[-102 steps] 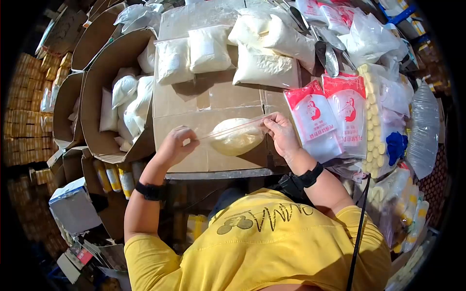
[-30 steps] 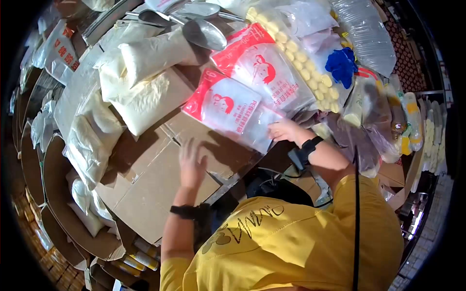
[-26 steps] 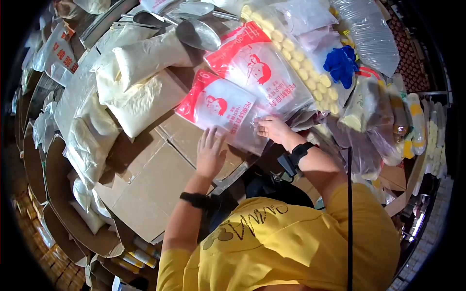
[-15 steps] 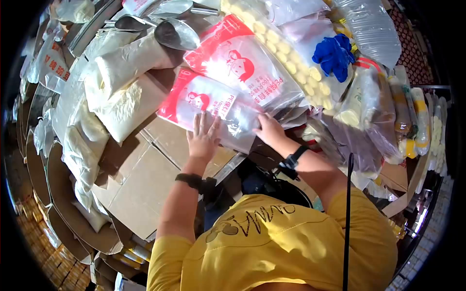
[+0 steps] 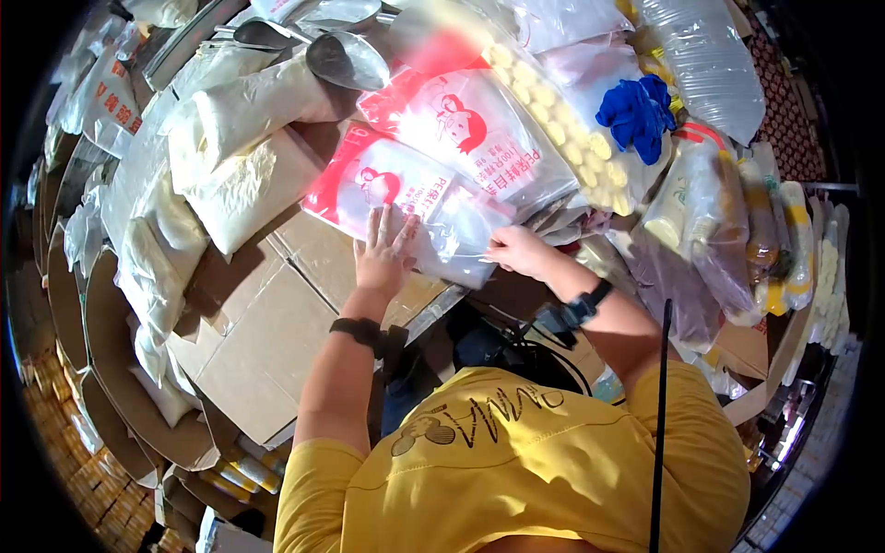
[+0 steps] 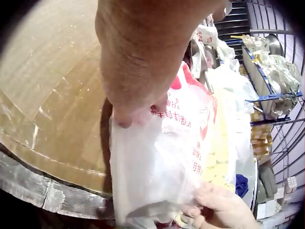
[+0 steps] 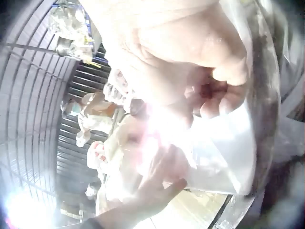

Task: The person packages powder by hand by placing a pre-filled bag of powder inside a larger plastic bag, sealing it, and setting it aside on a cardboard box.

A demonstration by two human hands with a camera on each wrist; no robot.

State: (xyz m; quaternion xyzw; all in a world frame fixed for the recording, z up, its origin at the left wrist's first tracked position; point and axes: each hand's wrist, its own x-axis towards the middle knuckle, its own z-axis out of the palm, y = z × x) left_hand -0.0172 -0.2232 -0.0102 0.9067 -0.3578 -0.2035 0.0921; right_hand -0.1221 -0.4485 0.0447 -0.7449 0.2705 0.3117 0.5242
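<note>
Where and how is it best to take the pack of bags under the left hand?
I would pinch the pack by its clear end, from the right, near the right hand. It lies flat and that end reaches the table edge, so thumb and fingers may close above and below. The left hand rests on the printed part.

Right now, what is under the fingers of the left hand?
The nearer pack of bags, red print showing beside them. What the left hand covers cannot be seen.
</note>
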